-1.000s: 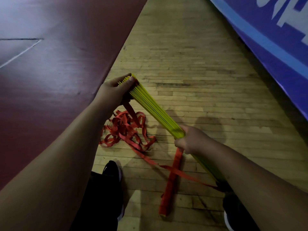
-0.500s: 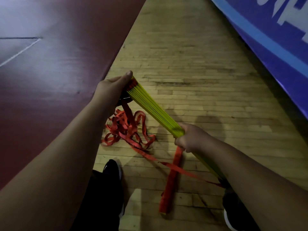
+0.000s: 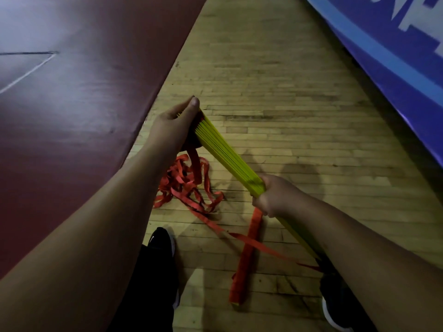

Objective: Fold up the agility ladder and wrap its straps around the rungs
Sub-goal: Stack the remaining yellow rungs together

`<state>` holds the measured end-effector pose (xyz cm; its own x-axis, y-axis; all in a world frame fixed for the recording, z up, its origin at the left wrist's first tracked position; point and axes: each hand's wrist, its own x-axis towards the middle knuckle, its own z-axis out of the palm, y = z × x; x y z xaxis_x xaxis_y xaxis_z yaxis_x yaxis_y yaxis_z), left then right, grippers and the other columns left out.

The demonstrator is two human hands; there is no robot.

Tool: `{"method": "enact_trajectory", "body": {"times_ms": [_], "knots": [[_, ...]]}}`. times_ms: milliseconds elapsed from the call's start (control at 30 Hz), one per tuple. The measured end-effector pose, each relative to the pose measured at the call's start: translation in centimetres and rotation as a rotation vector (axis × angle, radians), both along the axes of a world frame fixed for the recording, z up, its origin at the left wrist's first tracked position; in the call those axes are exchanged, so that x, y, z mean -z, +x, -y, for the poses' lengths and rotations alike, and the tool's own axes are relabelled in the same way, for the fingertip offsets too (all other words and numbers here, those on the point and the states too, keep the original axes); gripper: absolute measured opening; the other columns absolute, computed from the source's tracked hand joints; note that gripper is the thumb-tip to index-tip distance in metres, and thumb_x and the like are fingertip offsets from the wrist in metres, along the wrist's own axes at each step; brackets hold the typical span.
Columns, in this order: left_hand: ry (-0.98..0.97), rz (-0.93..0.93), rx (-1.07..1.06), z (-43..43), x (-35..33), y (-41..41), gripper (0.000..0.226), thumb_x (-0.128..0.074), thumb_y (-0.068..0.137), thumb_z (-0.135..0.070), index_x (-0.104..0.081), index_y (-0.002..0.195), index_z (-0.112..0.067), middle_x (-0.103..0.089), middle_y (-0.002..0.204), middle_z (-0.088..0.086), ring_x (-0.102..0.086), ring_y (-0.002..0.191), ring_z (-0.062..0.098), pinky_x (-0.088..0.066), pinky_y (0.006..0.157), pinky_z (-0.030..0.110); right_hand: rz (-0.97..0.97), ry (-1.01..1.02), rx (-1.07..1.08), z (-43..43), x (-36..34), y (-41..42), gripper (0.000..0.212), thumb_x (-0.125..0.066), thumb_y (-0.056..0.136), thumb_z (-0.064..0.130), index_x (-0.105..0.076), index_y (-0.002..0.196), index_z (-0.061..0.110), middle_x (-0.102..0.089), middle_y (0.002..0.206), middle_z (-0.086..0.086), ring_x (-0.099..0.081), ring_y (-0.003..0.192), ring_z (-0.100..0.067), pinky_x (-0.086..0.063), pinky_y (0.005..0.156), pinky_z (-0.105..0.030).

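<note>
Rungs (image 3: 227, 154): gripped far end by left hand (image 3: 170, 128), midway by right hand (image 3: 273, 197); could fan apart on snagging seemingly tangled straps (image 3: 187, 185)

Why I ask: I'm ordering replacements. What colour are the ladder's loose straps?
The straps are red, best seen in the head view, heaped below the yellow rungs.

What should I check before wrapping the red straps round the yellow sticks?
1. Stacked yellow plastic rungs lined up in one bundle: ok.
2. Left hand gripping their far end: ok.
3. Right hand gripping their near part: ok.
4. Red fabric straps untangled: not ok, looped in a heap on the wooden floor.
5. Strap ends free of snags: cannot tell.
</note>
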<state>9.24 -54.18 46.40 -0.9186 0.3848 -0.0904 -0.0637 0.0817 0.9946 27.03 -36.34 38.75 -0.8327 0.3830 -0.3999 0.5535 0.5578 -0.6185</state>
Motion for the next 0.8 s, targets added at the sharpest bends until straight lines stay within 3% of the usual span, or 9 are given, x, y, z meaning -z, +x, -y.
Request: {"method": "enact_trajectory", "body": {"times_ms": [100, 200, 267, 333, 400, 567, 700, 733, 800], "knots": [[0.051, -0.001, -0.051, -0.4, 0.1, 0.3, 0.039, -0.078, 0.101, -0.041, -0.074, 0.136, -0.025, -0.078, 0.112, 0.011, -0.081, 0.098, 0.036, -0.068, 0.076, 0.047, -0.037, 0.018, 0.002, -0.1, -0.1, 0.1, 0.056, -0.070, 0.091, 0.007, -0.065, 0.141, 0.033, -0.068, 0.099, 0.000, -0.067, 0.091, -0.022, -0.061, 0.081, -0.043], [0.072, -0.006, -0.067, -0.6, -0.1, 0.3, 0.037, -0.077, 0.102, -0.034, -0.074, 0.136, -0.019, -0.078, 0.114, 0.016, -0.080, 0.103, 0.034, -0.068, 0.075, 0.043, -0.026, -0.002, -0.021, -0.2, -0.5, 0.2, 0.059, -0.069, 0.089, 0.004, -0.064, 0.142, 0.030, -0.070, 0.101, -0.004, -0.069, 0.093, -0.025, -0.064, 0.088, -0.051], [0.067, -0.014, -0.076, -0.6, -0.3, 0.3, 0.035, -0.077, 0.102, -0.035, -0.075, 0.134, -0.020, -0.078, 0.116, 0.017, -0.080, 0.104, 0.035, -0.068, 0.077, 0.043, -0.019, -0.047, -0.037, -0.5, -0.9, 0.1, 0.063, -0.072, 0.089, 0.009, -0.059, 0.148, 0.027, -0.072, 0.101, -0.005, -0.074, 0.088, -0.025, -0.066, 0.080, -0.048], [0.066, -0.010, -0.084, -0.7, -0.4, 0.2, 0.033, -0.077, 0.102, -0.035, -0.077, 0.131, -0.020, -0.079, 0.113, 0.016, -0.080, 0.103, 0.035, -0.069, 0.080, 0.046, -0.026, -0.117, -0.048, -0.7, -1.4, 0.1, 0.074, -0.078, 0.093, 0.022, -0.047, 0.159, 0.031, -0.071, 0.101, 0.002, -0.077, 0.075, -0.017, -0.062, 0.063, -0.033], [0.061, -0.011, -0.092, -0.8, -0.4, 0.1, 0.032, -0.078, 0.101, -0.036, -0.078, 0.129, -0.020, -0.079, 0.109, 0.014, -0.081, 0.098, 0.033, -0.069, 0.079, 0.047, -0.031, -0.128, -0.077, -0.6, -2.0, 0.3, 0.083, -0.080, 0.094, 0.030, -0.038, 0.164, 0.038, -0.068, 0.100, 0.008, -0.076, 0.065, -0.011, -0.056, 0.056, -0.025], [0.015, -0.059, -0.074, -1.0, -0.5, -0.3, 0.041, -0.073, 0.103, -0.046, -0.073, 0.135, -0.020, -0.079, 0.114, 0.014, -0.082, 0.096, 0.027, -0.069, 0.083, 0.047, -0.051, -0.074, -0.048, -0.5, -1.7, 0.2, 0.043, -0.071, 0.096, 0.026, -0.064, 0.138, 0.031, -0.076, 0.095, -0.002, -0.077, 0.075, -0.021, -0.066, 0.070, -0.037], [-0.199, -0.137, -0.129, -1.0, -0.6, 0.0, 0.092, -0.059, 0.087, -0.085, -0.052, 0.153, -0.021, -0.071, 0.135, 0.004, -0.075, 0.114, 0.020, -0.059, 0.102, 0.051, -0.083, -0.112, 0.013, -0.7, -1.5, 0.0, 0.032, -0.067, 0.097, 0.019, -0.063, 0.125, 0.036, -0.079, 0.095, -0.005, -0.078, 0.078, -0.023, -0.067, 0.071, -0.039], [-0.273, -0.169, -0.210, -1.1, -0.6, 0.2, 0.098, -0.059, 0.083, -0.089, -0.051, 0.149, -0.016, -0.068, 0.136, 0.005, -0.070, 0.119, 0.021, -0.056, 0.105, 0.050, -0.075, -0.090, 0.030, -0.9, -1.4, -0.1, 0.032, -0.067, 0.096, 0.020, -0.063, 0.125, 0.034, -0.079, 0.095, -0.006, -0.079, 0.081, -0.024, -0.068, 0.076, -0.043], [-0.349, -0.198, -0.301, -1.2, -0.9, 1.0, 0.081, -0.061, 0.087, -0.086, -0.058, 0.123, -0.013, -0.069, 0.122, 0.007, -0.068, 0.109, 0.022, -0.057, 0.098, 0.046, -0.049, -0.047, 0.059, -1.1, -1.4, -0.3, 0.030, -0.068, 0.095, 0.023, -0.064, 0.124, 0.026, -0.079, 0.096, -0.007, -0.080, 0.083, -0.024, -0.068, 0.081, -0.050]]}}
